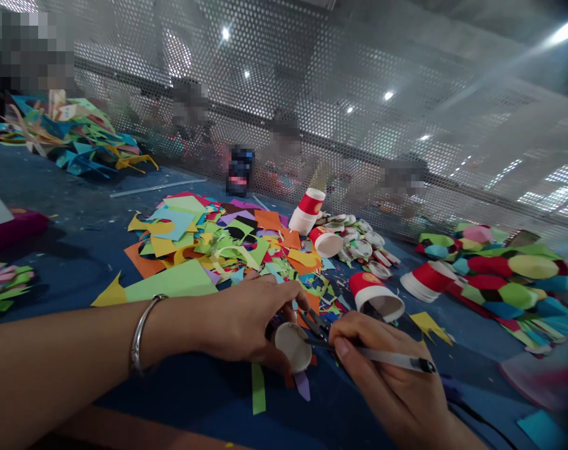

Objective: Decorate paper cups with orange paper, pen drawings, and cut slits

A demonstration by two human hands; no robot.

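My left hand [249, 319], with a silver bangle [142, 331] on its wrist, is closed around a small paper cup [292, 345] lying on its side, its white bottom facing me. My right hand [385, 369] is closed on a slim silver pen-like tool [396, 359] whose dark tip touches the cup's base. Both hands rest on the blue table [87, 250] just in front of a heap of coloured paper scraps [218, 247].
Red-and-white paper cups [375, 294] and cut cup bottoms [359, 240] lie behind my hands. A garland of coloured paper balls [504, 275] sits at right. More paper scraps [77, 140] pile at far left. A perforated metal screen [312, 94] backs the table.
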